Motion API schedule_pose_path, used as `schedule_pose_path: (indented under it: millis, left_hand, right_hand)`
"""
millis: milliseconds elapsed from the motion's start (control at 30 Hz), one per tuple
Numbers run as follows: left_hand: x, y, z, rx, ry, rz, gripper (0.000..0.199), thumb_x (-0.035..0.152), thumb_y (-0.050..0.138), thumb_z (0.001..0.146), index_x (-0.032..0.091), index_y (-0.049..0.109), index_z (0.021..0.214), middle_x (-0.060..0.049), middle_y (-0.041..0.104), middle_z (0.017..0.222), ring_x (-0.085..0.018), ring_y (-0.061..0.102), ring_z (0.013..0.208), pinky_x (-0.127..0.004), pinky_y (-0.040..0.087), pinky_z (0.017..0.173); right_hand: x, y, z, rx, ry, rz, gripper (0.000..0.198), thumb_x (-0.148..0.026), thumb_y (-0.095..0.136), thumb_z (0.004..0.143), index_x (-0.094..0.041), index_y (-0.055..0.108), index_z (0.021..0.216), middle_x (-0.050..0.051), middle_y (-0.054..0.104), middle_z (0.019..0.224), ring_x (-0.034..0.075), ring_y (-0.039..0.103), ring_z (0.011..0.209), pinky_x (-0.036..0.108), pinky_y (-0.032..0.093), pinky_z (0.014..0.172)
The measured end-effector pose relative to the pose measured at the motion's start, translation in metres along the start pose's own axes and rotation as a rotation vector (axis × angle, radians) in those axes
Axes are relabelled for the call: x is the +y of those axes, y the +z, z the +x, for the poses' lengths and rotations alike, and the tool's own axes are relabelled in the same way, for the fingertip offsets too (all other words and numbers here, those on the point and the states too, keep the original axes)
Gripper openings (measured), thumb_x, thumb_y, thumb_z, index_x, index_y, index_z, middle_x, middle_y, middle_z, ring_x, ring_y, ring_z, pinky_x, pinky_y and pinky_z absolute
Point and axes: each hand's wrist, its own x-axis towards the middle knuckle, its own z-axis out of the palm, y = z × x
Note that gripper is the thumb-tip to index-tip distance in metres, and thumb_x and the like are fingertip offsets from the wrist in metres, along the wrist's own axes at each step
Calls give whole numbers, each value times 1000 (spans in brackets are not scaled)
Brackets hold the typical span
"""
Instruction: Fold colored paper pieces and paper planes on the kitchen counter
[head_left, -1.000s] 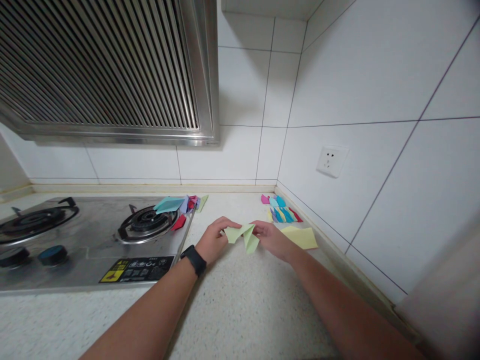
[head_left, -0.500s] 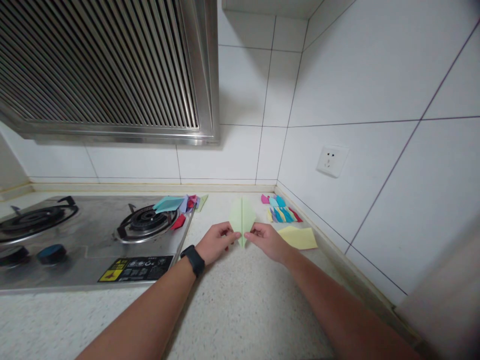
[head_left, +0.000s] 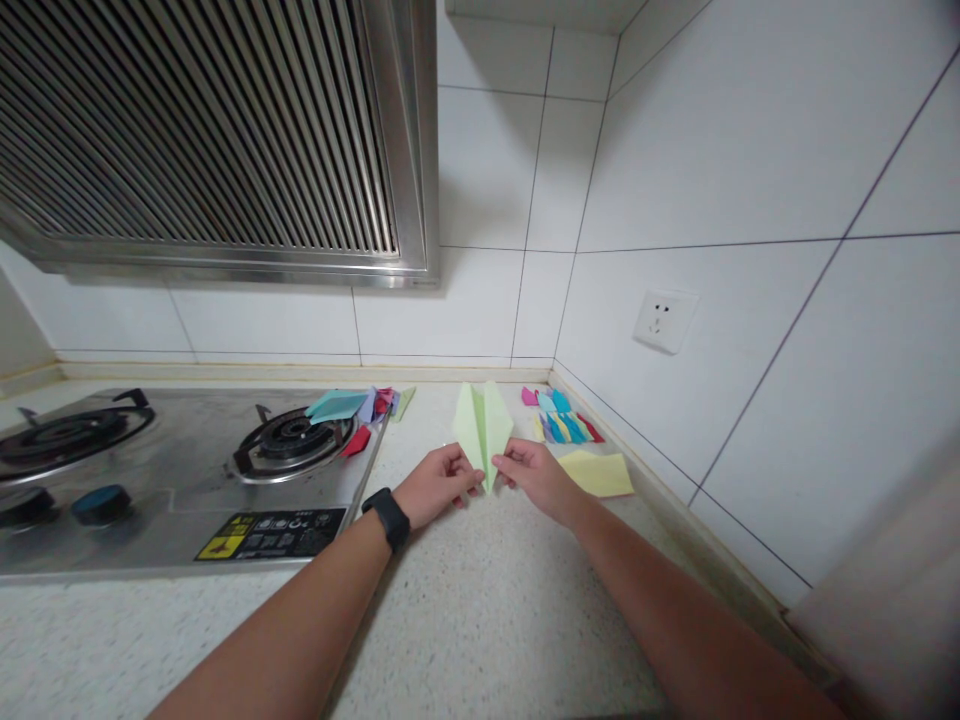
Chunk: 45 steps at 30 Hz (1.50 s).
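A light green sheet of paper (head_left: 482,425), folded to a narrow point at the near end, is held just over the counter. Its centre crease forms a valley, with the two sides tilted up. My left hand (head_left: 442,475), below a black watch (head_left: 388,520), pinches the near left edge between thumb and fingers. On the opposite edge my right hand (head_left: 531,475) has a similar pinch, close to the point. The undersides of the fingers are partly hidden.
Right of my hands lie a yellow paper (head_left: 598,474) and small colourful folded papers (head_left: 566,428). More folded papers (head_left: 337,405) overlap the gas stove (head_left: 180,500) on the left. A range hood (head_left: 225,270) hangs above; a wall socket (head_left: 666,320) is on the right.
The green paper was lying nearly flat with a closed centre line; now its sides are raised and a valley shows along the middle. Both hands have stayed almost in place.
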Motion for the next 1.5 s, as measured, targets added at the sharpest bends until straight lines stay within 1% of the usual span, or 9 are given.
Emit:
schedule_pose_path:
  millis: [133,267,433,633,733,967,1233,1400,1500]
  left_hand:
    - [-3,1,0,-35,-20,7,33,43,68,76,14,59,88,-3,60,73,-11,57,62,-19,44,49]
    - [-2,0,0,-20,-16,23,30,42,66,78,14,58,84,-2,59,70,-10,54,59,-19,43,48]
    - [-1,-1,0,-13,-12,38,29,42,66,77,15,56,79,0,58,67,-8,51,54,-18,41,47]
    - [-2,-2,1,31,-16,29,31,44,66,77,15,55,78,0,57,65,-9,51,53,-18,40,45]
    - [2,-2,1,49,-22,-6,31,43,67,76,14,56,81,-1,59,67,-9,54,56,-17,40,46]
    - [13,0,-1,76,-66,-105,31,42,69,74,14,57,81,-2,60,71,-10,55,59,-18,41,47]
    - [11,0,-2,59,-46,-141,30,40,69,75,14,58,84,-4,61,77,-12,57,67,-19,45,50]
    - [12,0,-2,36,-77,-145,32,42,71,72,14,58,84,-5,62,78,-14,60,72,-21,48,53]
    - [12,1,-3,31,-65,-135,31,41,70,73,15,57,82,-4,61,76,-13,59,70,-21,47,52]
  right_hand:
    - [2,-1,1,-5,10,14,28,-44,63,79,-16,59,77,-1,57,59,10,49,53,24,38,52]
    - [5,-1,1,-49,9,46,26,-41,65,77,-16,60,82,0,61,65,10,51,56,24,39,53]
    - [6,0,0,-94,18,61,25,-39,68,74,-16,62,84,0,62,68,11,52,58,24,40,54]
    - [10,-4,1,-50,26,24,26,-37,66,76,-15,63,90,1,63,71,11,54,60,24,40,54]
    - [12,-7,2,-26,28,21,28,-39,65,78,-16,63,93,2,64,73,11,54,60,24,40,54]
    - [10,-8,2,41,44,80,28,-41,67,76,-16,62,88,0,62,67,11,52,57,25,40,54]
    - [9,-7,1,1,35,124,28,-40,66,77,-16,62,91,0,62,69,11,51,57,25,39,54]
    - [10,-6,1,-29,31,70,29,-41,65,78,-16,62,90,1,62,72,10,50,57,24,38,53]
    - [12,-5,2,-16,20,10,27,-42,64,78,-16,62,86,0,60,70,10,48,56,23,37,51]
